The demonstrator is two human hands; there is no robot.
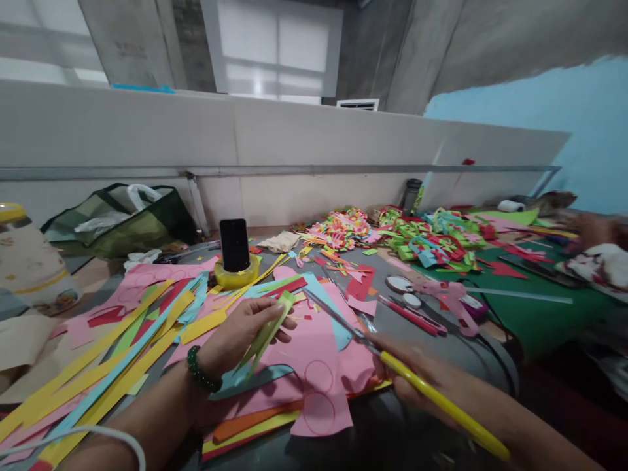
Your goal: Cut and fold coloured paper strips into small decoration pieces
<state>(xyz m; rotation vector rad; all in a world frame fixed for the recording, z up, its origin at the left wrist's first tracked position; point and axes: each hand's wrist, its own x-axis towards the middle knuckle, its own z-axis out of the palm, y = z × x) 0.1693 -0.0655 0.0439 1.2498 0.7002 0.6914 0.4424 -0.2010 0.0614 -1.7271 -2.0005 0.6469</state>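
Note:
My left hand (248, 327) pinches a folded light green felt strip (267, 335) between thumb and fingers, its loose ends hanging down. In my right hand (415, 363) is a pair of scissors (417, 383) with yellow handles. The blades point up and left, their tips a little to the right of the green strip and apart from it. Beneath both hands lie pink felt sheets (321, 350) marked with drawn circles, along with blue, red and orange pieces. Part of the right-hand grip is hidden behind the handle.
Long yellow strips (122, 373) spread at left. A phone (234, 245) stands in a yellow tape roll (240, 275). Finished flowers (343, 229) and green pieces (417, 242) are heaped at the back. A pink glue gun (451, 301) lies right; another person's hand (596, 229) shows beyond.

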